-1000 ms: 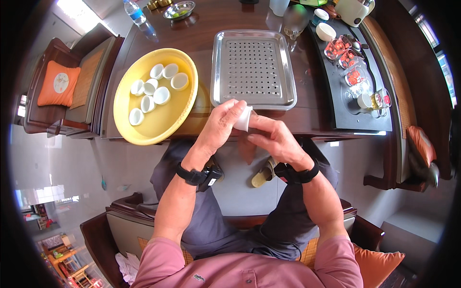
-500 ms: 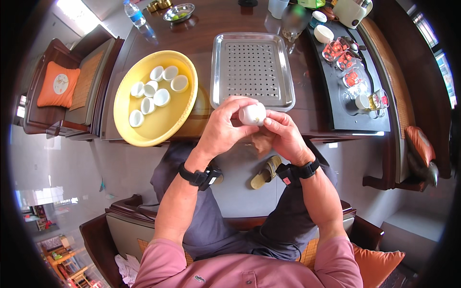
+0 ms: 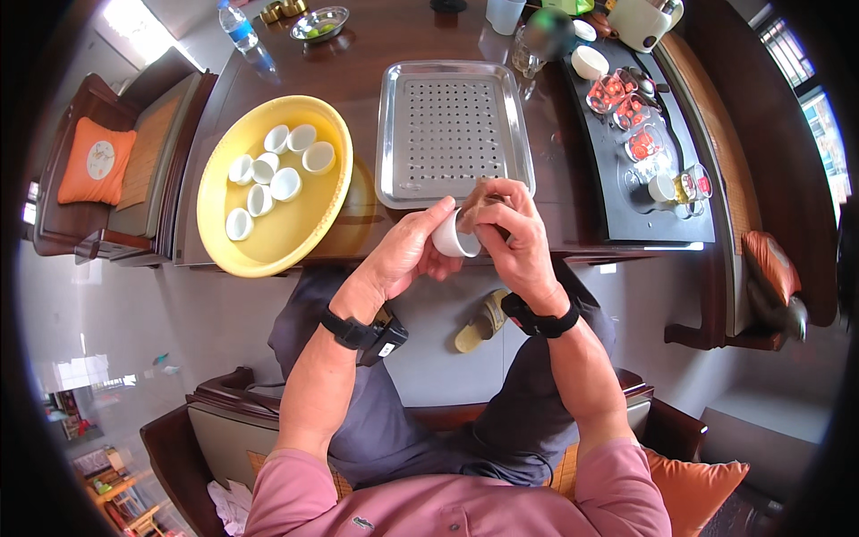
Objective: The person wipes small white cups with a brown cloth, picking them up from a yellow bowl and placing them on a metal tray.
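Observation:
My left hand is closed round a small white cup, which is tilted with its mouth toward the right. At that mouth are the bent, pinched fingers of my right hand; something brownish seems to be between them, too unclear to name. Both hands are just in front of a steel tray with a perforated insert, which has no cups on it. To the left, a yellow basin holds several similar white cups, tipped at various angles.
A black tea tray on the right carries red-patterned glasses and small cups. Farther back are a water bottle, a metal dish, a glass mug and a cream kettle. The dark wooden table's near edge lies just beyond my knees.
The cup has turned from showing its outer side to a tilted, mouth-right position. My right hand has risen from its side to its mouth. The view has shifted slightly.

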The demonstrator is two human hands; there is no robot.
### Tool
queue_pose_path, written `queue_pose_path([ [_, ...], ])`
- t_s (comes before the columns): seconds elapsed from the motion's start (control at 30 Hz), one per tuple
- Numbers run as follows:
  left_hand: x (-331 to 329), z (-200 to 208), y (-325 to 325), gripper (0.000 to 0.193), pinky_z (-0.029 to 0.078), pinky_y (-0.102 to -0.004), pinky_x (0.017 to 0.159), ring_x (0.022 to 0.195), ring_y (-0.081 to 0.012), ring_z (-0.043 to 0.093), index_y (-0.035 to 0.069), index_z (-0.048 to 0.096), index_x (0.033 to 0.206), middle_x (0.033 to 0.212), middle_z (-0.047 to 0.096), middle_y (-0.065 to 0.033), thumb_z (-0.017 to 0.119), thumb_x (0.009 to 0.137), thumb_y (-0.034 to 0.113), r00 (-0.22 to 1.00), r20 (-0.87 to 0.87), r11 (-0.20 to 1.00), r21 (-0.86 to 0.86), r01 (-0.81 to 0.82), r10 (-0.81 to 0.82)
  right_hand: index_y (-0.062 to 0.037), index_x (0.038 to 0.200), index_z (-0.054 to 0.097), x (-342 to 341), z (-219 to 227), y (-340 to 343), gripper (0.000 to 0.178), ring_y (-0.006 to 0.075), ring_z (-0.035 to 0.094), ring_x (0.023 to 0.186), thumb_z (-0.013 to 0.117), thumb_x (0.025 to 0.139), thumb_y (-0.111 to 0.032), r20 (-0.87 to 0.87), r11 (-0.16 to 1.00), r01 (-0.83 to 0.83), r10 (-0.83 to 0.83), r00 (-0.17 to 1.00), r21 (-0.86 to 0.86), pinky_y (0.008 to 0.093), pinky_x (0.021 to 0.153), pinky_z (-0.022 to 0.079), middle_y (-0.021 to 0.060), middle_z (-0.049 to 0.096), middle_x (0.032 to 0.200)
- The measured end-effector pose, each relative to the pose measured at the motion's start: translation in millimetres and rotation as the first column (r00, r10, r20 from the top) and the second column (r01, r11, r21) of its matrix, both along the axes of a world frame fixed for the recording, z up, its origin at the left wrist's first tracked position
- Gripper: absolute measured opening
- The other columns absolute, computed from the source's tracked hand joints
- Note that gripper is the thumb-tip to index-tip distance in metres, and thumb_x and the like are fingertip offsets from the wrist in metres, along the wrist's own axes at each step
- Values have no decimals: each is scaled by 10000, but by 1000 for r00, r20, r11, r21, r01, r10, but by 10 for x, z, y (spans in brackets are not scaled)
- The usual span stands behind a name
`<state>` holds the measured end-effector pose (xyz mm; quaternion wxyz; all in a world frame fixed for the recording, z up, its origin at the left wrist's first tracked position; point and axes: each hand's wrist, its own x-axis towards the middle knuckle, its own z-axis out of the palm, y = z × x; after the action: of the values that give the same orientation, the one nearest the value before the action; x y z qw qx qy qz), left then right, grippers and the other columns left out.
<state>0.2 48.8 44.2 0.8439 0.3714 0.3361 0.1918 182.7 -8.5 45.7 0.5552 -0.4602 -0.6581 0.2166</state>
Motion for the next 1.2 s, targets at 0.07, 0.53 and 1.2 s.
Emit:
queue_pose_path([
  [0.07, -21, -68, 13, 497, 485, -246, 596, 627, -119, 607, 60, 652, 1069, 778, 677, -56, 475, 1057, 524, 1000, 4, 998, 63, 3, -3, -17, 919, 690, 23, 12, -16, 136, 234, 629, 864, 639, 852, 89, -3, 992, 1, -1, 1000, -130, 323, 800, 521, 85, 629, 957],
  [0.53, 31, -61, 68, 522, 547, -325, 977, 1147, -155, 621, 42, 575, 1318, 1258, 620, -60, 696, 842, -136, 981, 39, 659, 736, -155, 188, 32, 1455, 476, 125, -61, -109, 486, 213, 650, 1127, 585, 1028, -172, -919, 663, -687, -5, 394, -298, 386, 968, 527, 115, 644, 1283],
  [1.2, -79, -68, 41, 435, 554, -261, 840, 972, -101, 651, -11, 609, 1311, 1110, 680, -46, 558, 1063, 343, 989, 118, 975, 193, -115, 93, -11, 975, 601, -41, -42, -107, 93, 251, 651, 638, 655, 942, -80, 58, 973, -113, 127, 990, -199, 369, 596, 544, 91, 611, 878],
])
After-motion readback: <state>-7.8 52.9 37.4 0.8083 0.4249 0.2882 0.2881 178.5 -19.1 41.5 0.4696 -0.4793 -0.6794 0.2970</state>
